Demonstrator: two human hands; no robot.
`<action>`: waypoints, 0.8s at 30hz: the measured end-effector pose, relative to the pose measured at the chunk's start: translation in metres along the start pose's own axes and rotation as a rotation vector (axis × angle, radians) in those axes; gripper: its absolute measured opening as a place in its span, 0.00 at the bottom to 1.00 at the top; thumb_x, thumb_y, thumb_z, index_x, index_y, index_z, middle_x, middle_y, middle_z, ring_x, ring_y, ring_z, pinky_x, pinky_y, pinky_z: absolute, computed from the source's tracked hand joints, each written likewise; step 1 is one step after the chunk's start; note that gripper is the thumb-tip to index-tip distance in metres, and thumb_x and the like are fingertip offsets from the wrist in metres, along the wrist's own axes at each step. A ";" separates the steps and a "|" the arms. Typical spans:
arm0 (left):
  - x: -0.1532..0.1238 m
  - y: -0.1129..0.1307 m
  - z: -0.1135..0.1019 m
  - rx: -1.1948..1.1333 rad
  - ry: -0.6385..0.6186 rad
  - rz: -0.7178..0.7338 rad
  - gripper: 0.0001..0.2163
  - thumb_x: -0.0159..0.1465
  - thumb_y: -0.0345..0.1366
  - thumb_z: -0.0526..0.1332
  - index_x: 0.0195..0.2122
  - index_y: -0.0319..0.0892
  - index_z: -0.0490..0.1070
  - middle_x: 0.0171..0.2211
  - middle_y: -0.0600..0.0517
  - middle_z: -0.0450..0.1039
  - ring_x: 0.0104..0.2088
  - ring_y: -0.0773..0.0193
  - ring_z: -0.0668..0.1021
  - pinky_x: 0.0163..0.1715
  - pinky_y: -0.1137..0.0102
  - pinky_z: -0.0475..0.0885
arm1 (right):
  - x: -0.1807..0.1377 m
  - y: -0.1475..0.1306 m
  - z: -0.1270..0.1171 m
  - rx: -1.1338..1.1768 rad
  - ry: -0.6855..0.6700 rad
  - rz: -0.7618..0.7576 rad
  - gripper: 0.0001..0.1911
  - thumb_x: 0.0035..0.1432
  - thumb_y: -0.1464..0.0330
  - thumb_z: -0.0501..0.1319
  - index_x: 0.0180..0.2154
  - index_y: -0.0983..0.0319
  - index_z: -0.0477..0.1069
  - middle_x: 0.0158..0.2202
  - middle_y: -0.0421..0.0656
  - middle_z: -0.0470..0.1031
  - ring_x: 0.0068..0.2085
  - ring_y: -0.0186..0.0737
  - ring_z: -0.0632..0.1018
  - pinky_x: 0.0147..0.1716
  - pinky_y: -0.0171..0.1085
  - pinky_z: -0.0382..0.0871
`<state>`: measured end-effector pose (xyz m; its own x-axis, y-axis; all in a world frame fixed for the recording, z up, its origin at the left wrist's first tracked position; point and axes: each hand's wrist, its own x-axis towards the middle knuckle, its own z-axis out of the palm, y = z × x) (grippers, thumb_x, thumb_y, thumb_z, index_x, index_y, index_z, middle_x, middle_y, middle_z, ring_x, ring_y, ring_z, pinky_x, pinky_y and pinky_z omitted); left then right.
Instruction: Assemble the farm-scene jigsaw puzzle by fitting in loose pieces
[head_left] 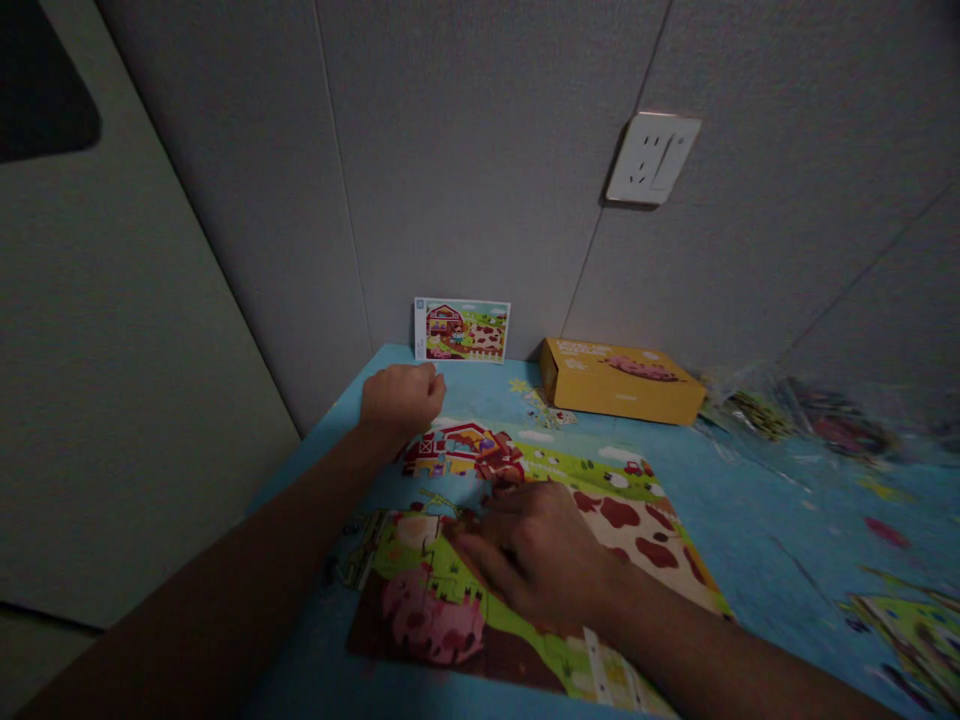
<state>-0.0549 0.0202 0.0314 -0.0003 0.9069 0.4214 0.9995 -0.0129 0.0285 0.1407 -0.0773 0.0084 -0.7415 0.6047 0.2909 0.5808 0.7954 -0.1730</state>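
A farm jigsaw puzzle (525, 655), partly put together, lies on the blue tabletop, with a pig at its lower left and a brown-spotted cow at the right. Over its middle is my right hand (536, 550), thumb and fingers pinched at a small puzzle piece (459, 522) by the edge of a gap. My left hand (401, 400) is closed, back upward, above the table just beyond the red barn section (461, 450). Its fingertips are turned away, so anything inside it is hidden. Bare blue surface shows between barn and pig sections.
A picture card (463, 330) of the farm scene leans on the grey wall. Right of it sits a yellow box (622, 380), then clear plastic bags (757, 412) of pieces. Loose pieces (544, 405) lie before the box. More puzzle parts (911, 630) are at far right.
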 end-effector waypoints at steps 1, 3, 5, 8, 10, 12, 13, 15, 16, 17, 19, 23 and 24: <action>0.001 -0.004 -0.002 0.034 -0.005 -0.057 0.19 0.64 0.43 0.47 0.35 0.40 0.75 0.32 0.43 0.76 0.32 0.53 0.77 0.30 0.66 0.64 | 0.000 0.005 0.000 0.013 0.046 0.059 0.23 0.64 0.60 0.49 0.21 0.62 0.69 0.18 0.40 0.71 0.20 0.30 0.67 0.24 0.35 0.49; 0.003 -0.013 -0.004 0.077 -0.024 -0.129 0.19 0.65 0.42 0.45 0.38 0.39 0.74 0.34 0.41 0.76 0.34 0.51 0.77 0.32 0.65 0.66 | 0.000 0.014 0.000 0.041 0.132 0.195 0.25 0.64 0.60 0.49 0.18 0.62 0.68 0.17 0.39 0.70 0.18 0.29 0.65 0.23 0.34 0.49; 0.005 -0.022 -0.002 0.080 -0.087 -0.116 0.19 0.65 0.41 0.45 0.40 0.38 0.73 0.38 0.41 0.76 0.37 0.52 0.77 0.34 0.64 0.67 | 0.001 0.023 -0.002 0.087 0.178 0.289 0.26 0.64 0.60 0.49 0.18 0.62 0.68 0.17 0.39 0.71 0.18 0.29 0.66 0.22 0.33 0.50; 0.004 -0.031 0.003 0.059 -0.261 -0.042 0.20 0.65 0.45 0.46 0.40 0.38 0.73 0.41 0.40 0.74 0.42 0.52 0.76 0.39 0.65 0.68 | 0.003 0.031 -0.005 0.172 0.202 0.387 0.26 0.64 0.59 0.48 0.19 0.61 0.73 0.19 0.39 0.75 0.20 0.30 0.71 0.22 0.31 0.53; 0.000 -0.034 0.002 0.050 -0.387 -0.014 0.24 0.63 0.52 0.46 0.40 0.37 0.72 0.42 0.39 0.73 0.42 0.51 0.75 0.39 0.64 0.68 | 0.004 0.034 -0.005 0.213 0.200 0.425 0.27 0.64 0.58 0.48 0.20 0.60 0.74 0.20 0.39 0.76 0.21 0.31 0.73 0.22 0.31 0.54; -0.007 -0.037 -0.004 0.057 -0.488 -0.004 0.29 0.58 0.58 0.49 0.42 0.36 0.71 0.43 0.36 0.71 0.41 0.49 0.75 0.38 0.62 0.69 | 0.005 0.035 -0.004 0.218 0.198 0.446 0.27 0.64 0.58 0.48 0.19 0.61 0.72 0.20 0.39 0.76 0.20 0.32 0.73 0.22 0.31 0.54; -0.011 -0.039 -0.007 0.060 -0.529 0.008 0.31 0.55 0.61 0.52 0.44 0.36 0.70 0.44 0.36 0.70 0.41 0.48 0.75 0.37 0.62 0.69 | 0.006 0.035 -0.004 0.209 0.199 0.450 0.28 0.64 0.58 0.48 0.18 0.61 0.71 0.19 0.40 0.76 0.20 0.32 0.72 0.22 0.31 0.53; -0.017 -0.043 -0.014 0.054 -0.599 0.082 0.35 0.45 0.61 0.61 0.47 0.39 0.68 0.47 0.37 0.67 0.43 0.47 0.74 0.37 0.62 0.69 | 0.008 0.036 -0.003 0.181 0.202 0.449 0.28 0.63 0.58 0.48 0.16 0.62 0.69 0.17 0.40 0.74 0.19 0.31 0.71 0.21 0.31 0.51; -0.019 -0.045 -0.017 0.044 -0.624 0.105 0.37 0.41 0.58 0.65 0.49 0.41 0.67 0.48 0.38 0.67 0.43 0.47 0.74 0.36 0.62 0.69 | 0.008 0.036 -0.003 0.171 0.205 0.445 0.28 0.63 0.58 0.49 0.16 0.62 0.69 0.17 0.40 0.74 0.19 0.31 0.70 0.21 0.31 0.51; -0.021 -0.047 -0.018 0.030 -0.643 0.116 0.37 0.39 0.54 0.68 0.49 0.41 0.66 0.48 0.39 0.66 0.43 0.48 0.74 0.36 0.63 0.69 | 0.009 0.036 -0.003 0.169 0.205 0.441 0.27 0.63 0.59 0.49 0.16 0.62 0.68 0.16 0.40 0.74 0.18 0.31 0.70 0.21 0.31 0.51; -0.020 -0.050 -0.020 -0.005 -0.680 0.119 0.33 0.39 0.49 0.69 0.46 0.41 0.67 0.47 0.41 0.67 0.41 0.51 0.74 0.34 0.65 0.68 | 0.009 0.036 -0.004 0.180 0.206 0.441 0.27 0.63 0.59 0.49 0.16 0.62 0.69 0.17 0.40 0.74 0.18 0.31 0.70 0.21 0.31 0.52; -0.015 -0.050 -0.021 -0.049 -0.741 0.114 0.19 0.43 0.45 0.67 0.34 0.40 0.70 0.41 0.43 0.71 0.37 0.55 0.76 0.29 0.69 0.66 | 0.009 0.036 -0.005 0.209 0.207 0.448 0.27 0.63 0.59 0.48 0.17 0.62 0.70 0.17 0.40 0.75 0.19 0.31 0.71 0.22 0.31 0.54; -0.015 -0.049 -0.022 -0.043 -0.738 0.104 0.18 0.43 0.45 0.67 0.32 0.40 0.70 0.39 0.44 0.72 0.36 0.55 0.76 0.28 0.69 0.65 | 0.009 0.036 -0.005 0.205 0.211 0.449 0.27 0.63 0.59 0.49 0.16 0.61 0.70 0.17 0.40 0.74 0.19 0.31 0.71 0.22 0.31 0.53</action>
<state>-0.1042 -0.0021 0.0439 0.1307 0.9470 -0.2934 0.9911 -0.1173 0.0629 0.1566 -0.0432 0.0092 -0.3396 0.8827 0.3249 0.7319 0.4649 -0.4982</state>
